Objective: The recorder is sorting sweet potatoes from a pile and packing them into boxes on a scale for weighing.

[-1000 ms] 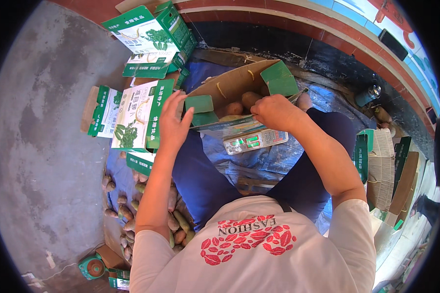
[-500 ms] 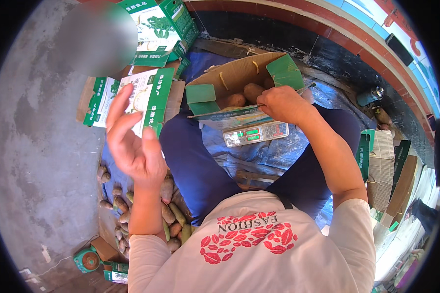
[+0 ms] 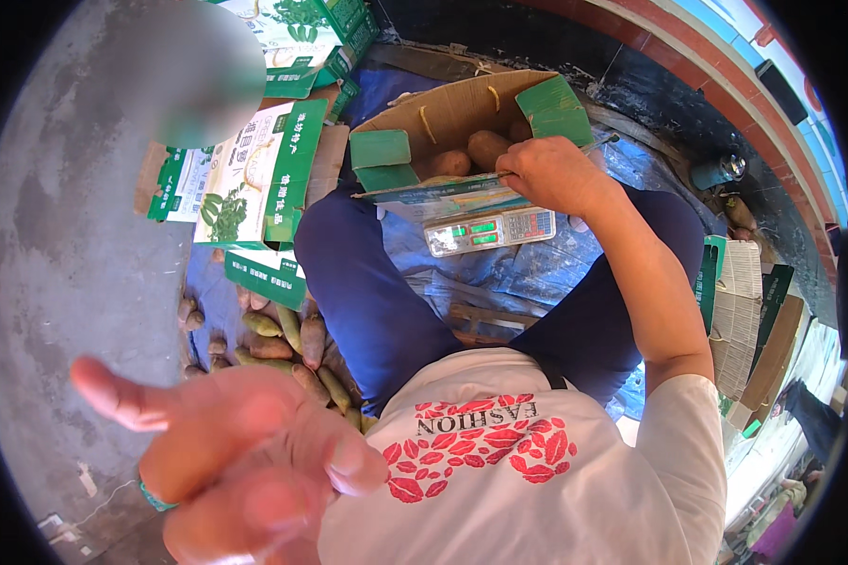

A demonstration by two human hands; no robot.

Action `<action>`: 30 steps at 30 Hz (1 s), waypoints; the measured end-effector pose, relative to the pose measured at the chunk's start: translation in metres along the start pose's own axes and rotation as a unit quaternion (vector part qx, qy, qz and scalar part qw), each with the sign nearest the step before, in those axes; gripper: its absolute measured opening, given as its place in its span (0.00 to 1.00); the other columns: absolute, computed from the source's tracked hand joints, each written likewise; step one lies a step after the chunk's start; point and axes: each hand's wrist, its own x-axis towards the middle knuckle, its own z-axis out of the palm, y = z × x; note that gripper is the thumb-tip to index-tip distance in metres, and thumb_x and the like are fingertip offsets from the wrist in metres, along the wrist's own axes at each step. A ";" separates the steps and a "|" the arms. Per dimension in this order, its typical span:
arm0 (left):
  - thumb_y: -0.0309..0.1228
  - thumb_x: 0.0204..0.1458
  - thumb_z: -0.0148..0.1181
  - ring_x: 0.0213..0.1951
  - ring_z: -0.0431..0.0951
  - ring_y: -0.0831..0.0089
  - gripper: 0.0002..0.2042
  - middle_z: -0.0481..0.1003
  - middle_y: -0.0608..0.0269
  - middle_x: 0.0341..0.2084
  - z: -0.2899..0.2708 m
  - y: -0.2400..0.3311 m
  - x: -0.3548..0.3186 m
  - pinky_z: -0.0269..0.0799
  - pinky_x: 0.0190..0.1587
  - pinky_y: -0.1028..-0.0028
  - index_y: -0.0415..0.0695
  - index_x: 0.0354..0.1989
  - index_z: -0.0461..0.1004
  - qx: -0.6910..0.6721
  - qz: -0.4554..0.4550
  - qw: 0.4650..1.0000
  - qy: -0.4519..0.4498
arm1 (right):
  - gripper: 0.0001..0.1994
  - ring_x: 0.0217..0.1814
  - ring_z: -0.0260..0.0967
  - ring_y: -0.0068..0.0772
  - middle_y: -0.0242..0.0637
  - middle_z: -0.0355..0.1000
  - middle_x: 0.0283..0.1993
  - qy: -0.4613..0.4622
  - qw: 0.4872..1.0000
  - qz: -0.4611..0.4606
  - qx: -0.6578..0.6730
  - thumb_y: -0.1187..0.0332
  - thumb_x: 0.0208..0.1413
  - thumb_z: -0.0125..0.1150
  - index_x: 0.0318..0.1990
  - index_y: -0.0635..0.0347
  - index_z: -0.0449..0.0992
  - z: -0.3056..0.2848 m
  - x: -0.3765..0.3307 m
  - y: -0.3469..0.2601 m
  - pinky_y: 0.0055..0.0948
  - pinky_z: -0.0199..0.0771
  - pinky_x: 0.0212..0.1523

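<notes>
While the open cardboard box (image 3: 462, 118) sits on the digital scale (image 3: 488, 230) in front of the seated person's knees, the right hand (image 3: 548, 174) rests on its near rim, fingers curled over the edge and apparently gripping the flap. Inside the box, just beyond that hand, lie several brown tubers (image 3: 485, 149), with the green flaps folded outward on either side. The left hand (image 3: 240, 461) is well apart from the box, raised close to the camera, palm open and fingers spread, holding nothing. Below and beyond that hand, a loose heap of tubers (image 3: 283, 344) lies on the ground beside the left thigh, and flat green-and-white cartons (image 3: 245, 179) are stacked further out. The work looks like filling the box by weight, with the box steadied on the scale. Reaching the heap would call for the empty hand to drop low to the left and close on one tuber while the other hand holds the box level.
</notes>
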 end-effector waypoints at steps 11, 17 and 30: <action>0.30 0.47 0.53 0.40 0.76 0.63 0.44 0.65 0.61 0.49 -0.015 0.009 -0.006 0.48 0.60 0.36 0.90 0.61 0.33 0.029 -0.055 0.998 -0.030 | 0.06 0.38 0.72 0.43 0.38 0.74 0.34 -0.007 1.000 0.015 -0.004 0.67 0.52 0.56 0.34 0.57 0.77 0.000 -0.001 0.001 0.40 0.71 0.41; 0.33 0.45 0.59 0.36 0.76 0.66 0.41 0.67 0.62 0.45 -0.009 0.013 0.002 0.47 0.60 0.36 0.94 0.56 0.40 0.058 -0.081 0.995 -0.030 | 0.07 0.39 0.72 0.44 0.38 0.74 0.34 -0.009 1.000 0.018 -0.003 0.67 0.52 0.56 0.35 0.57 0.77 -0.003 0.000 -0.002 0.40 0.71 0.42; 0.40 0.46 0.61 0.39 0.74 0.70 0.28 0.65 0.69 0.43 -0.013 0.024 0.002 0.45 0.62 0.38 0.81 0.51 0.53 0.102 -0.204 0.971 -0.077 | 0.08 0.38 0.73 0.44 0.41 0.75 0.32 0.006 1.000 -0.001 -0.008 0.64 0.54 0.53 0.33 0.56 0.76 0.000 -0.001 0.002 0.41 0.72 0.40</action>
